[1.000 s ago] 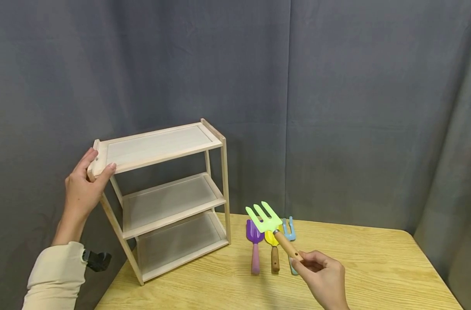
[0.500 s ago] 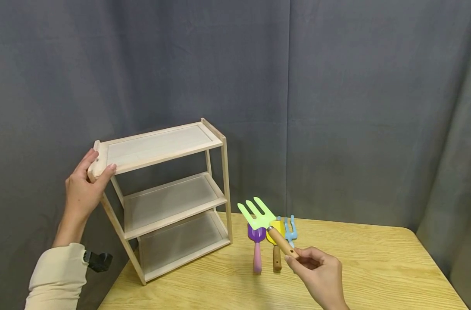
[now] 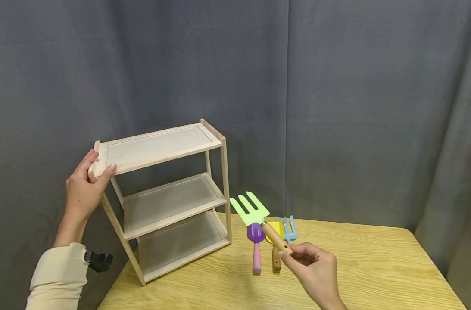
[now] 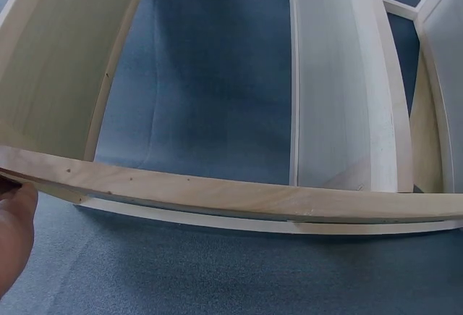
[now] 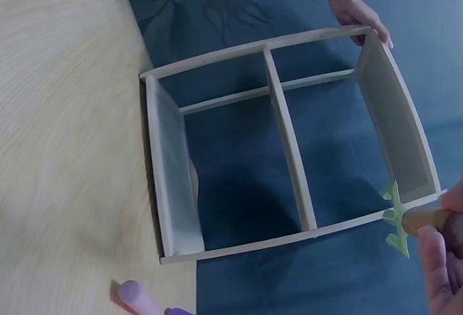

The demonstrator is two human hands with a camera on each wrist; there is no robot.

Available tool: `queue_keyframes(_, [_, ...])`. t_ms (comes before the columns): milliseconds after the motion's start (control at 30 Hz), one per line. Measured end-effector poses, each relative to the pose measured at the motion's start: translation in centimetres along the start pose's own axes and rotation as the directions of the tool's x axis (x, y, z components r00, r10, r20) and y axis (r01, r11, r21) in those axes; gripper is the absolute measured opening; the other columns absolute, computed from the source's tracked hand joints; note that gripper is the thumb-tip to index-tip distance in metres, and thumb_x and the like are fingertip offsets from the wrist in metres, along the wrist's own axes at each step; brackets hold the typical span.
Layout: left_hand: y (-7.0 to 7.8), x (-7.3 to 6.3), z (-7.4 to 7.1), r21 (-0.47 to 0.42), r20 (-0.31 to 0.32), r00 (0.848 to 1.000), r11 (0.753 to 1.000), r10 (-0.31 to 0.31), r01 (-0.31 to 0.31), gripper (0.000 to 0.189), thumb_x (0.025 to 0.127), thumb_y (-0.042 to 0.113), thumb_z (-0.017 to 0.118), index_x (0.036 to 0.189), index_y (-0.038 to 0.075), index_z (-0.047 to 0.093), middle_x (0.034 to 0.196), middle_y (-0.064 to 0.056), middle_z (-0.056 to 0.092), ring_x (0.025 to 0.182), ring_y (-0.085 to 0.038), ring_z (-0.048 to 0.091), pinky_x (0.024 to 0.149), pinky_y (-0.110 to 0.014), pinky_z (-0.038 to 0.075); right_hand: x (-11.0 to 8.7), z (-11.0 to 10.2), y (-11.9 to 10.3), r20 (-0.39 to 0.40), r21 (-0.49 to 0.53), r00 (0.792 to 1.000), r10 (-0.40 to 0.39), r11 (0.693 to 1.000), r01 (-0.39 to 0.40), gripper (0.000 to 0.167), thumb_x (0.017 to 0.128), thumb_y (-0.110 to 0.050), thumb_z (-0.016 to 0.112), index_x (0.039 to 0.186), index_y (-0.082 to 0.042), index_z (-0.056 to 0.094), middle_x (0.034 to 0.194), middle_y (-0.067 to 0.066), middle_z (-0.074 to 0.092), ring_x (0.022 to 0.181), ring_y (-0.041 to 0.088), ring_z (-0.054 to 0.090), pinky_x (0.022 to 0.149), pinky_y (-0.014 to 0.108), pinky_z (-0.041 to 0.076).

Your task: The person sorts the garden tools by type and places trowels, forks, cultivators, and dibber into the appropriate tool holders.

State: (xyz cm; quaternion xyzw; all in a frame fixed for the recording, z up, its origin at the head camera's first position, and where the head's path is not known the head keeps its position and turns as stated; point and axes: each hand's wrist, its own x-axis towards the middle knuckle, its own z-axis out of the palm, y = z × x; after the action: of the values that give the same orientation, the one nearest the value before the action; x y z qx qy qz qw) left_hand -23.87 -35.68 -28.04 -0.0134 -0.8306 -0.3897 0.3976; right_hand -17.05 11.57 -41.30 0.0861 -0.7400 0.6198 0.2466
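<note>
Worktop [image 3: 378,258]: bright, warm, evenly lit in head view; paler in right wrist view.
Rack [image 3: 225,185]: top board [image 3: 161,144] lightest, lower boards [image 3: 175,204] greyer; light seemingly from above.
Curtain [image 3: 355,107]: dim grey past worktop's far edge, darker in folds.
Green fork [image 3: 254,211]: vivid and crisp in head view, duller in right wrist view.
Pink handle [image 5: 137,297]: small soft shadow beside it.
Wrist views: dimmer, cool blue cast, rack rails [image 4: 217,188] bowed by lens.

Behind the left hand [image 3: 80,189] there is a pale cream sleeve [image 3: 57,280] with soft folds, and at its cuff [image 3: 75,252], on the thumb side, a small black device [image 3: 99,261].
</note>
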Motion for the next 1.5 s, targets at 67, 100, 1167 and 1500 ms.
queue_keyframes(67, [0.0, 0.1, 0.1, -0.003, 0.001, 1.000, 1.000, -0.004, 0.004, 0.063, 0.091, 0.028, 0.066, 0.144, 0.002, 0.044, 0.151, -0.007, 0.038, 0.137, -0.025, 0.034, 0.111, -0.035, 0.026, 0.2, 0.1, -0.2, 0.002, 0.008, 1.000, -0.026, 1.000, 0.026, 0.017, 0.069, 0.003, 0.084, 0.079, -0.005, 0.074, 0.068, 0.002, 0.069, 0.056, 0.015, 0.066, 0.050, 0.026, 0.054])
queue_keyframes(100, [0.0, 0.1, 0.1, -0.002, 0.002, 1.000, 1.000, -0.005, 0.005, 0.063, 0.091, 0.028, 0.066, 0.144, 0.002, 0.044, 0.151, -0.007, 0.038, 0.137, -0.025, 0.034, 0.111, -0.035, 0.025, 0.3, 0.1, -0.3, 0.004, 0.013, 0.999, -0.036, 0.999, 0.036, 0.016, 0.069, 0.003, 0.084, 0.079, -0.005, 0.074, 0.069, 0.002, 0.069, 0.056, 0.015, 0.066, 0.049, 0.026, 0.053])
queue_keyframes(1167, [0.3, -0.2, 0.3, -0.005, -0.020, 1.000, 1.000, 0.007, -0.007, 0.062, 0.090, 0.026, 0.068, 0.143, 0.001, 0.046, 0.150, -0.006, 0.041, 0.135, -0.023, 0.037, 0.110, -0.032, 0.028, 3.0, 1.4, -4.1, 0.021, 0.214, 0.967, -0.253, 0.946, 0.243, 0.018, 0.070, 0.014, 0.078, 0.084, 0.005, 0.071, 0.080, 0.015, 0.071, 0.062, 0.015, 0.069, 0.058, 0.024, 0.055])
queue_keyframes(1500, [0.5, -0.2, 0.3, -0.014, -0.030, 0.999, 1.000, 0.012, -0.012, 0.062, 0.090, 0.025, 0.068, 0.143, 0.001, 0.046, 0.149, -0.006, 0.042, 0.134, -0.020, 0.038, 0.106, -0.022, 0.028, 4.2, 2.0, -4.9, 0.020, 0.230, 0.950, -0.312, 0.926, 0.299, 0.021, 0.069, 0.015, 0.079, 0.087, 0.006, 0.072, 0.076, 0.014, 0.071, 0.061, 0.013, 0.067, 0.054, 0.022, 0.053])
